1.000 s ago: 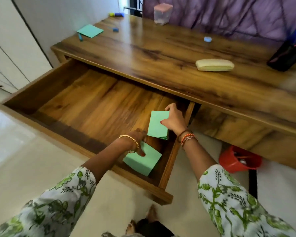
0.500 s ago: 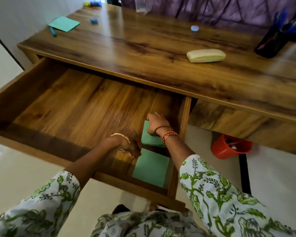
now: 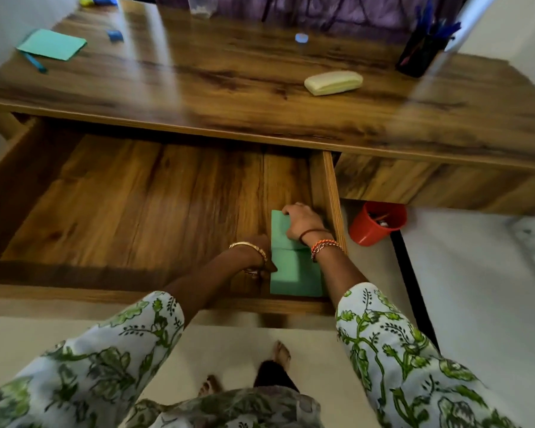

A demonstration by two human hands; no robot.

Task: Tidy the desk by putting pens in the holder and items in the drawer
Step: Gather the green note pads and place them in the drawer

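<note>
1. The drawer [image 3: 136, 205] is pulled wide open under the wooden surface [image 3: 229, 88].
2. Two green paper pads lie in the drawer's right front corner, one just behind the other, and their edges touch.
3. The right hand [image 3: 303, 222] rests on top of the far green pad [image 3: 279, 227]. Its fingers [image 3: 291, 208] curl over the pad's far edge and hold it down.
4. The left hand [image 3: 264, 257] is at the left edge of the near green pad [image 3: 294, 274]. The thumb touches that edge. The other fingers are hidden, so I cannot tell if they are apart or together.
5. Both wrists wear bangles, and both sleeves are white with green leaves.
6. A third green pad [image 3: 51, 44] lies on the far left of the surface, with a blue pen [image 3: 34, 61] poking out beside it.
7. A small blue thing [image 3: 115, 34] sits near that pad, and a small round blue thing [image 3: 301, 37] sits farther right.
8. A pale yellow case [image 3: 332, 82] lies on the right part of the surface.
9. A dark pen holder [image 3: 420, 55] stands at the far right, with blue pens [image 3: 436, 24] sticking up in it.
10. A red bucket [image 3: 376, 223] stands on the floor, just right of the drawer.
</note>
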